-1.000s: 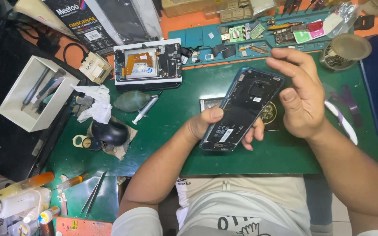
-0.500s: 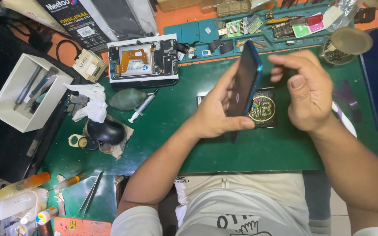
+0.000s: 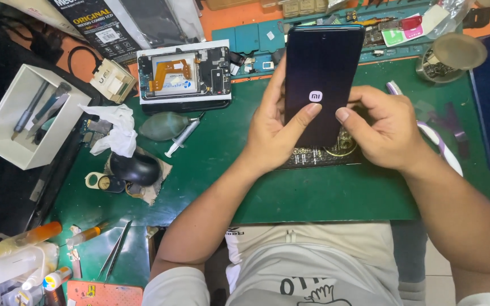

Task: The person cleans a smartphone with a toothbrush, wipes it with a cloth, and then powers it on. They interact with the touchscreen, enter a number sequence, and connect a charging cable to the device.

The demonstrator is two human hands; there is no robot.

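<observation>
Head view: both hands grip phone (image 3: 321, 79) above green mat (image 3: 313, 192), dark glass up. Left hand (image 3: 273, 133) fingers wrap its left edge, thumb pressed on glass; right hand (image 3: 384, 133) pinches right edge (fingertips hidden). Best to support both edges evenly, avoid flexing.

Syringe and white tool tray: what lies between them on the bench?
In the head view, between the syringe and the white tool tray lies a crumpled white tissue, with a grey rubber blower bulb beside the syringe.
</observation>
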